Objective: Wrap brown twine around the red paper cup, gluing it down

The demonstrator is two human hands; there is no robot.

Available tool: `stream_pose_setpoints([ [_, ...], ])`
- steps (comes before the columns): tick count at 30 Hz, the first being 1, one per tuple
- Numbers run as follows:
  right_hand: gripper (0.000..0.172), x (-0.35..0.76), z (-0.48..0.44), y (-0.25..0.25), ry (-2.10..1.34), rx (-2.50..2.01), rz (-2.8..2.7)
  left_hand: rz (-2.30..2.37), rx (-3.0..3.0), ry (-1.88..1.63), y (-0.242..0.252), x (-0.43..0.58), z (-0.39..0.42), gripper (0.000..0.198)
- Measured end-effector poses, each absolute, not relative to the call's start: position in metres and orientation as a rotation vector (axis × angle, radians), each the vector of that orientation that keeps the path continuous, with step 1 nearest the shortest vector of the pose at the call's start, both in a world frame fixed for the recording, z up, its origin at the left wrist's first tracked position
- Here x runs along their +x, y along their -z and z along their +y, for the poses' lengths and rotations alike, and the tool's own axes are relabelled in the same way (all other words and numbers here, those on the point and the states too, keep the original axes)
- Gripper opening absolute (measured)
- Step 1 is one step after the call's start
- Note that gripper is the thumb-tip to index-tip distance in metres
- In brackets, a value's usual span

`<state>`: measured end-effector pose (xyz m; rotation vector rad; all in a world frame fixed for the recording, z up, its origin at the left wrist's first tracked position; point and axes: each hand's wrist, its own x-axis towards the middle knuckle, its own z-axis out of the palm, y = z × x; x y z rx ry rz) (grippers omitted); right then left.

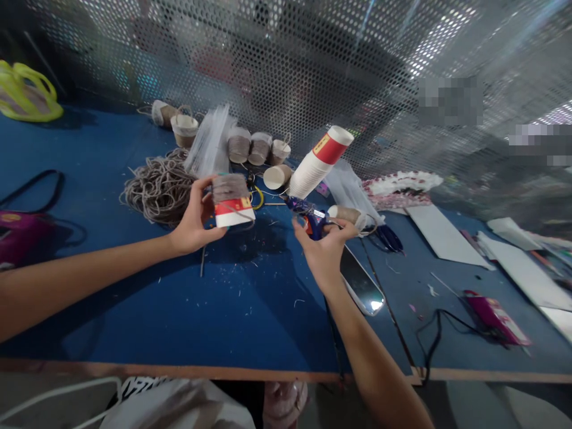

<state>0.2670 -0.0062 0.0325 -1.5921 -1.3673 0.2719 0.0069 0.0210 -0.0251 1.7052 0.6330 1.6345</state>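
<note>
My left hand (194, 221) grips a paper cup (233, 208) by its ends; grey cord is wound round one part of it, and the rest shows red and white. At the centre right, my right hand (325, 247) has its fingers round a dark blue glue gun (313, 220), which points up and to the left. Behind the cup lies a heap of grey cord (156, 187). A leaning stack of paper cups (315, 167) stands beyond the glue gun. Near my right wrist lies a phone (361, 283).
Cord-wrapped cups (239, 145) and white mesh (210, 140) sit at the back by a perforated metal screen. White boards (449, 233) and a magenta device (496, 317) lie on the right. Another magenta device (22, 235) and a yellow looped object (29, 92) are left.
</note>
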Motion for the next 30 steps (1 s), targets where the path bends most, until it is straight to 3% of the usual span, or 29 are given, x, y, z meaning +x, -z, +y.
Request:
stream_pose_setpoints([
  [12, 0.057, 0.243, -0.032, -0.029, -0.231, -1.194, -1.565, 0.764, 1.910, -1.553, 0.016, 0.006, 0.015, 0.083],
  [30, 0.060, 0.242, -0.031, -0.022, -0.105, -1.060, -1.709, 0.832, 2.059, -1.503, 0.008, 0.005, 0.011, 0.084],
])
